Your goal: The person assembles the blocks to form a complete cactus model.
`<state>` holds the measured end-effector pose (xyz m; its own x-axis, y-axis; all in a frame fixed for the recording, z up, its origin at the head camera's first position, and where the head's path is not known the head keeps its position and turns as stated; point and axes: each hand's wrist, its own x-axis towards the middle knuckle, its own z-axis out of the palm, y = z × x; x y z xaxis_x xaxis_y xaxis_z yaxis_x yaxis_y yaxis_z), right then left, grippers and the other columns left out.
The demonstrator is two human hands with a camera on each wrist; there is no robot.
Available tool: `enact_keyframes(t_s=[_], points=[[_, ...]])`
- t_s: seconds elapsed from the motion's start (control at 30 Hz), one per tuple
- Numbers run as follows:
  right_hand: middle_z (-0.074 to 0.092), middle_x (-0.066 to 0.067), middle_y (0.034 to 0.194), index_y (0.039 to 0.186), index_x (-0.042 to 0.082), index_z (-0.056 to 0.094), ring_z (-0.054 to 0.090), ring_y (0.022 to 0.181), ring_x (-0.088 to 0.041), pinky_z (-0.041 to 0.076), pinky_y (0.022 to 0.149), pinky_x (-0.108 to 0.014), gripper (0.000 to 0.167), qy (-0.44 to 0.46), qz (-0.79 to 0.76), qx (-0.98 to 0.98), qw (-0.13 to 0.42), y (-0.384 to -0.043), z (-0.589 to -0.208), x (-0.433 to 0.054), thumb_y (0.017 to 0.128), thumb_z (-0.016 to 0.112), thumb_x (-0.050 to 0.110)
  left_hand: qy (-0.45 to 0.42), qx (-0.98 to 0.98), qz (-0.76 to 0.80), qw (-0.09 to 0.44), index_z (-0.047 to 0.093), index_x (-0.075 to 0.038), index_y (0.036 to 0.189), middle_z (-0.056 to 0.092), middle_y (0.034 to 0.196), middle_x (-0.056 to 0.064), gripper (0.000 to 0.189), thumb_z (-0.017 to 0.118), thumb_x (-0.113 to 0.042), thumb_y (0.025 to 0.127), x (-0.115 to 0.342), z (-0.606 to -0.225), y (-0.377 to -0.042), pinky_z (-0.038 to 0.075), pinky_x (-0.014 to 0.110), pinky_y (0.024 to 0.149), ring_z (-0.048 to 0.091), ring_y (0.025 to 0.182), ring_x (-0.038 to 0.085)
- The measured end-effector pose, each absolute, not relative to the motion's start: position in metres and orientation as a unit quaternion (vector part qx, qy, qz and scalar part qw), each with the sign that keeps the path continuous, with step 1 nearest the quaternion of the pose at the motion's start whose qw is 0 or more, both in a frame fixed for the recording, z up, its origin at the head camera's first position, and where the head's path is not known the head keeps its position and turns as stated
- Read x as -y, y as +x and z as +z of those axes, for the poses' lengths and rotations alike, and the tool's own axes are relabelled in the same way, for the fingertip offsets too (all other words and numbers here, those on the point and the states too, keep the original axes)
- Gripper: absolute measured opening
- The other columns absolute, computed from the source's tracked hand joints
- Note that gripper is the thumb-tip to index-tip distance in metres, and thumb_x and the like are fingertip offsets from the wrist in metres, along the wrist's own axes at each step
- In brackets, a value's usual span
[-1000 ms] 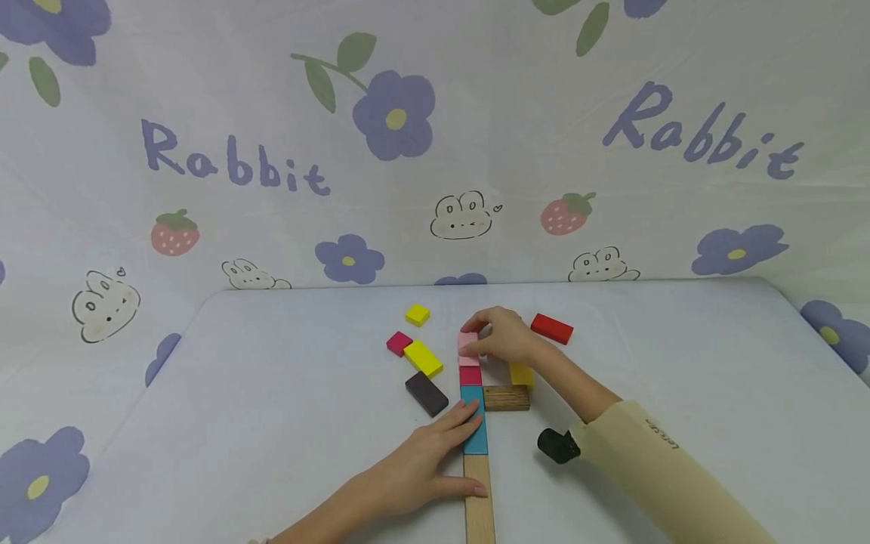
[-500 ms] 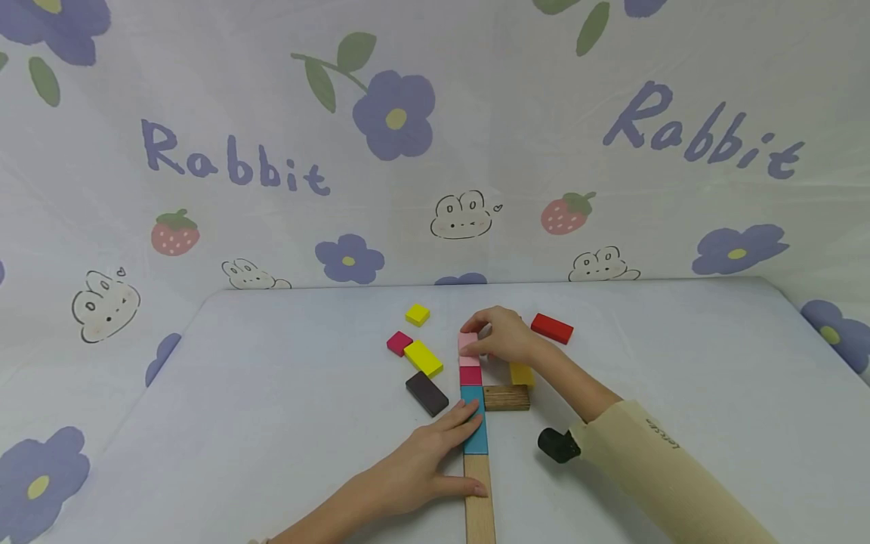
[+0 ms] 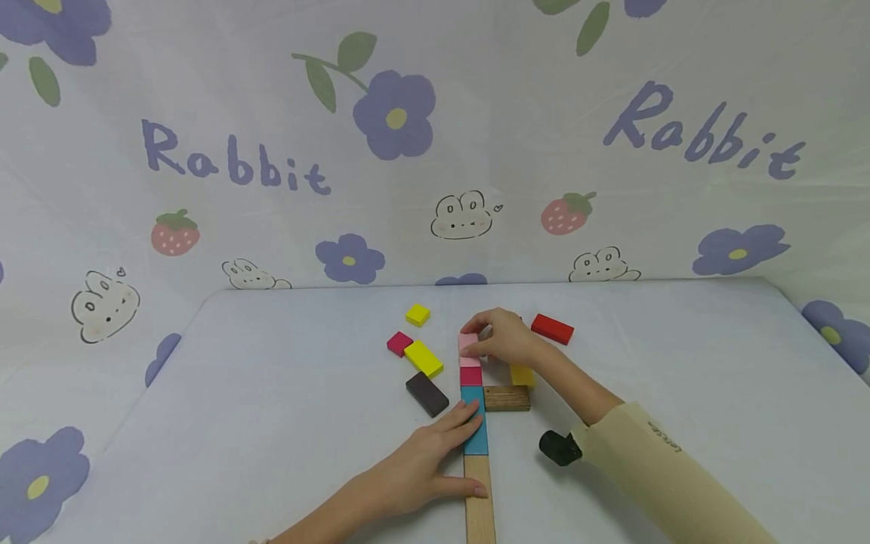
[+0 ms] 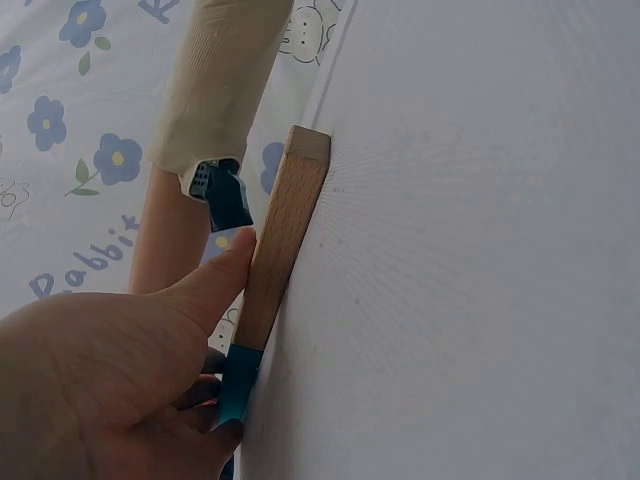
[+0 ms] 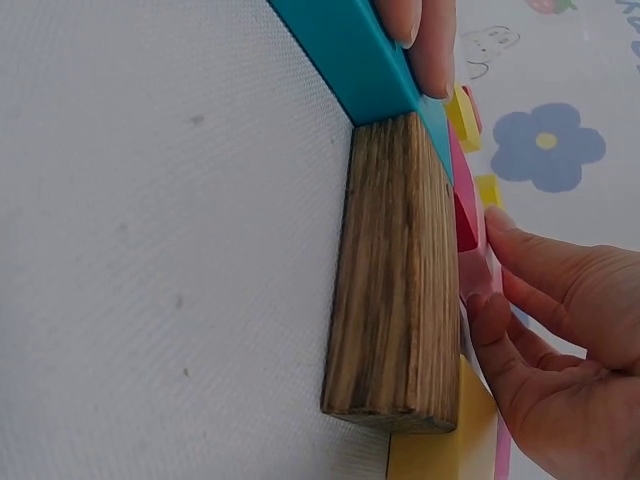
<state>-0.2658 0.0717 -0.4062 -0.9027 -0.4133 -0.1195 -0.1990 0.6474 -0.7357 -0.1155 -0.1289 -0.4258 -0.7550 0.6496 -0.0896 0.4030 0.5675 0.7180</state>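
In the head view, several wooden blocks lie end to end in a line. My left hand [image 3: 418,465] rests on it with fairly straight fingers: fingertips on the blue block [image 3: 478,440], thumb on the long light-wood block [image 3: 479,517]. At the far end, my right hand [image 3: 504,337] pinches a pink block [image 3: 469,362] between thumb and fingers. A crimson block [image 3: 470,376] sits between the pink and blue ones. Against the blue block's right side lies a dark-grained wooden block [image 5: 395,270], set crosswise. A golden-yellow block [image 3: 522,375] lies just beyond it, partly hidden by my right hand.
Left of the line lie a dark brown block [image 3: 427,394], a yellow block [image 3: 424,359], a small crimson block [image 3: 399,344] and a small yellow block [image 3: 418,315]. A red block [image 3: 552,329] is at the far right. The white table [image 3: 272,393] ends at a patterned cloth.
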Motion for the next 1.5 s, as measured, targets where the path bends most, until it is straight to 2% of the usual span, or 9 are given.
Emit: enact_keyframes(t_s=[0.23,0.5,0.87,1.1,1.3,1.5], points=[[0.067,-0.018,0.125,0.133,0.000,0.069,0.061,0.077,-0.018,0.057,0.071,-0.022,0.043,-0.172,-0.382,-0.897,0.138,-0.264,-0.403,-0.072,0.096,0.079,0.021,0.303,-0.868,0.355,0.172,0.038,-0.007,0.164,0.022,0.176,0.000,0.087,0.077,-0.045,0.096,0.129,-0.425,-0.115,0.031,0.043,0.127,0.018,0.163,0.022],[0.065,-0.022,0.129,0.135,-0.002,0.067,0.070,0.093,-0.026,0.064,0.077,-0.030,0.042,-0.173,-0.390,-0.896,0.125,-0.261,-0.392,-0.080,0.098,0.076,0.017,0.307,-0.869,0.350,0.168,0.038,-0.005,0.163,0.022,0.176,0.001,0.087,0.078,-0.044,0.096,0.129,-0.425,-0.115,0.031,0.043,0.127,0.018,0.163,0.023],[0.069,-0.024,0.127,0.131,-0.005,0.068,0.068,0.102,-0.033,0.063,0.079,-0.031,0.039,-0.173,-0.383,-0.905,0.067,-0.262,-0.378,-0.107,0.100,0.074,0.016,0.300,-0.870,0.350,0.175,0.038,-0.006,0.163,0.023,0.176,0.000,0.088,0.078,-0.045,0.095,0.128,-0.425,-0.115,0.032,0.044,0.126,0.018,0.163,0.023],[0.070,-0.024,0.125,0.130,-0.005,0.069,0.068,0.101,-0.035,0.060,0.080,-0.031,0.037,-0.162,-0.378,-0.911,0.030,-0.265,-0.375,-0.126,0.100,0.074,0.016,0.296,-0.872,0.347,0.175,0.039,-0.007,0.163,0.023,0.176,-0.001,0.088,0.080,-0.042,0.094,0.127,-0.426,-0.114,0.033,0.042,0.126,0.018,0.163,0.023],[0.068,-0.026,0.128,0.135,-0.004,0.066,0.067,0.109,-0.040,0.062,0.094,-0.045,0.039,-0.145,-0.372,-0.917,0.015,-0.266,-0.377,-0.143,0.101,0.071,0.016,0.292,-0.874,0.346,0.177,0.039,-0.008,0.163,0.023,0.176,-0.002,0.088,0.080,-0.042,0.094,0.127,-0.426,-0.114,0.033,0.042,0.125,0.017,0.163,0.023],[0.067,-0.028,0.130,0.136,-0.005,0.065,0.066,0.113,-0.045,0.062,0.094,-0.048,0.040,-0.131,-0.369,-0.920,0.003,-0.270,-0.383,-0.156,0.102,0.070,0.015,0.292,-0.874,0.347,0.177,0.039,-0.008,0.163,0.023,0.176,-0.001,0.089,0.080,-0.043,0.094,0.126,-0.426,-0.115,0.035,0.041,0.124,0.018,0.163,0.023]])
